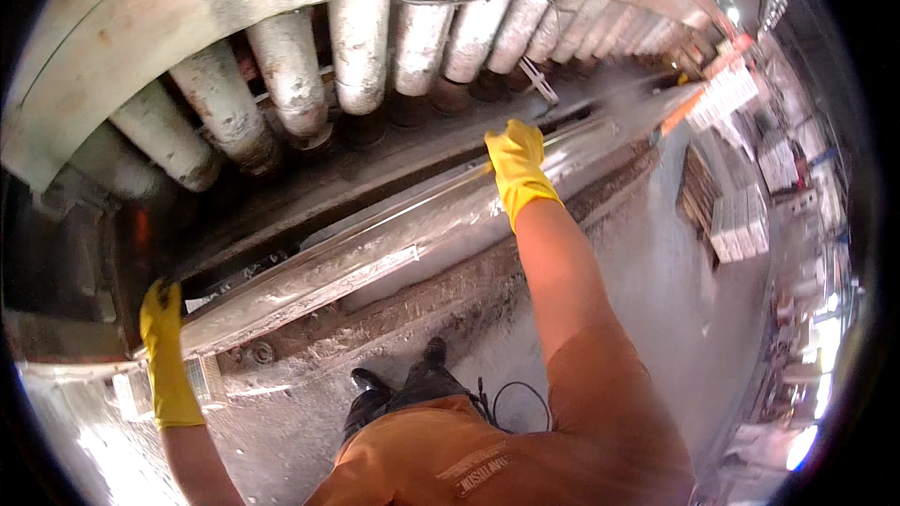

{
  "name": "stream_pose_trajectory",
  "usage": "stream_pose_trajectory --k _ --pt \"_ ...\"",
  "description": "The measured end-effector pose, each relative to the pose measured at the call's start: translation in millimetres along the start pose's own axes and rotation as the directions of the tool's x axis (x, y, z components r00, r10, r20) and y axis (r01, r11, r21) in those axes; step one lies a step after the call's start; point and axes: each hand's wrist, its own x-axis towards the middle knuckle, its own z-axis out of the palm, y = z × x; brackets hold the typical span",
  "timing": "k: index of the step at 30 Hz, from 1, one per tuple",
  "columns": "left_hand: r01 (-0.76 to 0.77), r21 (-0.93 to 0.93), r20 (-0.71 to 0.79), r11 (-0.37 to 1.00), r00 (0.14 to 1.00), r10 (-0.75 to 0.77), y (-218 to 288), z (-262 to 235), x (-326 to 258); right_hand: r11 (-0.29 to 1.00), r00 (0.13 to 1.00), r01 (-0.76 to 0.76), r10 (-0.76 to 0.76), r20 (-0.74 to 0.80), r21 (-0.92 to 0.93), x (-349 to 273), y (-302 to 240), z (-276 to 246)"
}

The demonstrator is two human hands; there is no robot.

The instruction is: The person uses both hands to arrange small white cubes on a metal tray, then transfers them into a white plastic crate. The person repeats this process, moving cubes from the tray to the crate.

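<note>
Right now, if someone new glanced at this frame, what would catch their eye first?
Most likely the two bright yellow gloves: the left hand at the lower left and the right hand near the centre, both on a long shiny metal rail running diagonally across the picture. Above it, a row of dusty grey rollers curves under a pale machine housing.

A long, shiny metal bar lies flat along the edge of the big machine — it runs from low on the left up to the right. It looks grey, dusty and scuffed. A yellow glove touches it at each end.
</note>
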Motion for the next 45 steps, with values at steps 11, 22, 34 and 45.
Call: stream_pose_trajectory --k 11,22,34,45 --pt "0.149 0.153 -0.210 0.977 0.971 -0.115 -64 25 57 0.946 0.922 -0.185 0.261 0.287 -0.266 39 -35 -11" --pt "0.158 0.037 -0.241 0.987 0.960 -0.145 -94 112 2 0.978 0.985 -0.157 0.165 0.048 -0.136 5 34 0" --pt "0.145 0.039 -0.320 0.989 0.939 -0.125 -105 91 -37 0.993 0.984 -0.095 0.105 0.142 -0.074 -22 45 -6" --pt "0.191 0.033 -0.446 0.981 0.881 -0.156 -94 70 -46 0.992 0.975 -0.108 0.093 0.203 0.063 -35 48 -10"
